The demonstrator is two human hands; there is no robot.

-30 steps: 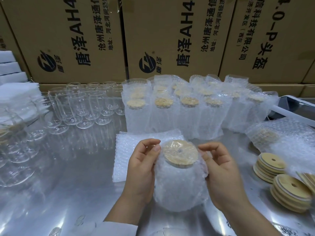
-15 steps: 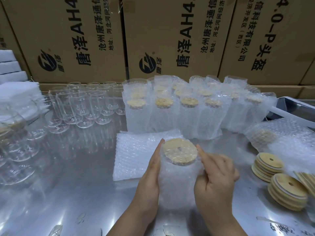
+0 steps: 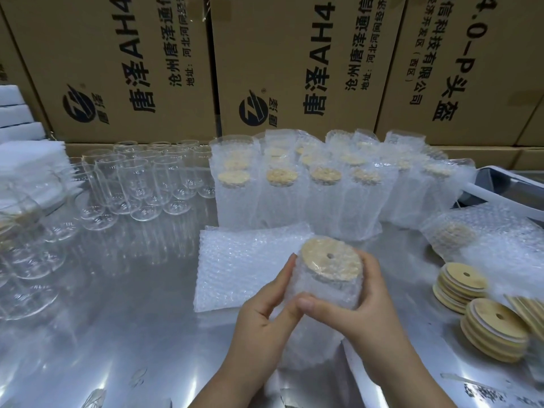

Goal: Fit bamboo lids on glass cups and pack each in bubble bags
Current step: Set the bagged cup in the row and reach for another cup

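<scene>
A left hand (image 3: 265, 316) and right hand (image 3: 368, 307) clasp a bagged cup (image 3: 323, 293) between curled fingers (image 3: 312, 304) at the desk's (image 3: 147, 319) near edge, its lid (image 3: 331, 262) end tilted up and away.

Glare-streaked steel tabletop (image 3: 123, 334) before a wall of printed brown cardboard cartons (image 3: 282, 48).

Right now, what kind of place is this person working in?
Probably a packing station in a warehouse or small factory: printed cardboard cartons stacked behind, rows of bubble-bagged cups on a steel table, plus bare glass cups and stacks of bamboo lids waiting.
</scene>
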